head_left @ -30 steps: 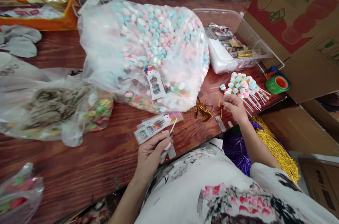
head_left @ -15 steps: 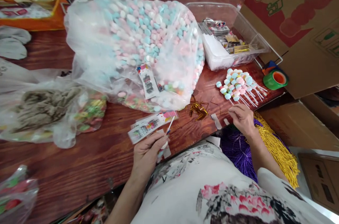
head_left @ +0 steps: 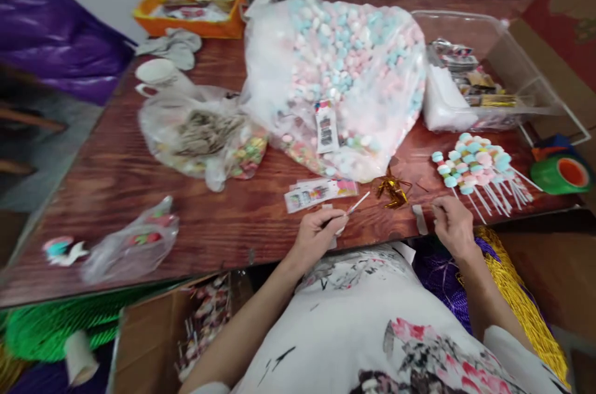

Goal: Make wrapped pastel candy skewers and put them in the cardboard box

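My left hand [head_left: 321, 234] is closed on a candy lollipop. Its white stick [head_left: 359, 202] points up and right from my fingers, while my hand mostly hides the candy end. At the table's front edge, my right hand [head_left: 454, 228] is pinched; anything between the fingertips is too small to make out. Just left of it lies a pale paper-like strip [head_left: 419, 219]. Gold twist ties [head_left: 393, 191] are heaped between and beyond my hands. Printed clear packets [head_left: 319, 194] lie past my left hand. Several candy lollipops [head_left: 479, 161] are piled beyond my right hand.
A large bag of pastel candies [head_left: 344, 65] fills the table's back middle. At right stand a clear plastic bin [head_left: 503, 71] and a green tape roll [head_left: 559, 172]. Smaller bags [head_left: 218, 133], a mug [head_left: 161, 76] and an orange tray [head_left: 186, 25] sit left.
The view has swung left, so the table's left end and the mug now show. Both hands keep nearly the same pose, the left still on the lollipop.
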